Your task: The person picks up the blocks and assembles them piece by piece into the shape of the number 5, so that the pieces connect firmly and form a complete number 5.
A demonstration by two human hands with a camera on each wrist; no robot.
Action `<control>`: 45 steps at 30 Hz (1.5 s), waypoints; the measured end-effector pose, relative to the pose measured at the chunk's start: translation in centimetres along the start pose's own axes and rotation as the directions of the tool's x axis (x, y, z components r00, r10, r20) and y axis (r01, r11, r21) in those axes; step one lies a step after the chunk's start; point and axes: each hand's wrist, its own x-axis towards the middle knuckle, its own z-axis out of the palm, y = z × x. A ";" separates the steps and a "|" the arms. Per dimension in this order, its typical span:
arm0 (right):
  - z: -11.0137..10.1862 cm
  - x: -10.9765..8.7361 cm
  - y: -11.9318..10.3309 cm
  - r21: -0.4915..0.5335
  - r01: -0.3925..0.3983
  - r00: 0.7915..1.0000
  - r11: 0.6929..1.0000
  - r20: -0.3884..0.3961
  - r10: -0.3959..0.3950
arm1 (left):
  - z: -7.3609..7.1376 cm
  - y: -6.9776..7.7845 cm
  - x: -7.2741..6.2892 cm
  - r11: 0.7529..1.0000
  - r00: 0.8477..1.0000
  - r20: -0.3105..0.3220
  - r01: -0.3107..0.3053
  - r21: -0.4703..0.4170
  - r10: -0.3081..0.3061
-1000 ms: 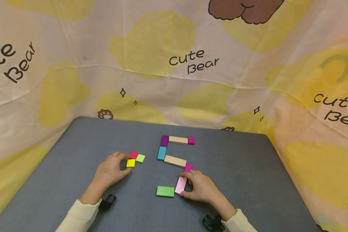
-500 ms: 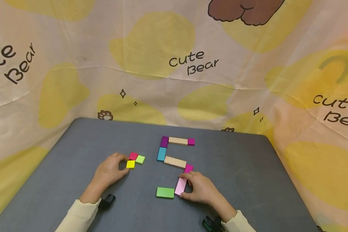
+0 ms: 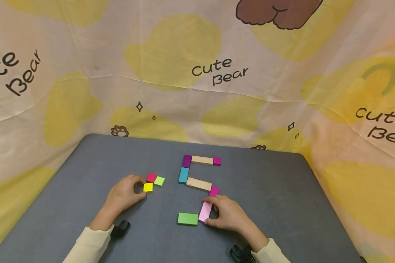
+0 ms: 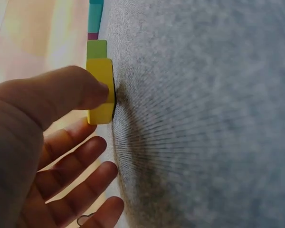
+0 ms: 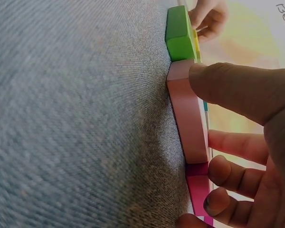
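Observation:
My left hand [image 3: 126, 193] pinches a small yellow block [image 3: 148, 187] between thumb and index finger; in the left wrist view the thumb overlaps the yellow block [image 4: 100, 111] and the other fingers stay loose. A red block [image 3: 151, 178] and a lime block [image 3: 159, 181] lie against it. To the right, my right hand [image 3: 228, 213] holds a long pink block [image 3: 205, 212] at its two ends. In the right wrist view, the thumb rests on the near end of the pink block [image 5: 186, 114]. A green block [image 3: 187, 219] lies at its near end, a magenta block [image 3: 214, 191] at its far end.
Beyond the right hand, an angular line of blocks continues: a wooden block [image 3: 199, 184], a blue block [image 3: 183, 175], a purple block [image 3: 187, 161], another wooden block [image 3: 202, 160] and a small magenta block [image 3: 217, 161]. All lie on a grey table [image 3: 266, 182] before a printed cloth [image 3: 171, 54].
The left thumb has shifted slightly left along the yellow block's near side. The right hand keeps its place on the pink block. The view has tilted very slightly.

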 end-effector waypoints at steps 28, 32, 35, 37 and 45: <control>0.0 0.1 0.0 0.044 -0.024 1.000 0.999 0.013 0.023 | 1.1 4.0 -2.1 0.993 0.993 0.058 -0.103 -0.062 0.107; -0.1 0.1 0.0 0.075 -0.033 0.999 0.997 0.021 0.031 | 1.5 4.7 -2.4 0.987 0.987 0.054 -0.149 -0.054 0.152; -0.1 0.1 0.0 0.098 -0.041 0.999 0.994 0.027 0.038 | 1.8 5.2 -2.5 0.984 0.983 0.055 -0.170 -0.046 0.172; -0.1 0.2 0.1 0.106 -0.047 0.999 0.993 0.030 0.044 | 2.0 5.5 -2.5 0.983 0.981 0.060 -0.181 -0.040 0.183; 0.0 0.2 0.1 0.127 -0.065 0.997 0.990 0.043 0.060 | 2.5 6.2 -2.7 0.974 0.972 0.074 -0.222 -0.030 0.224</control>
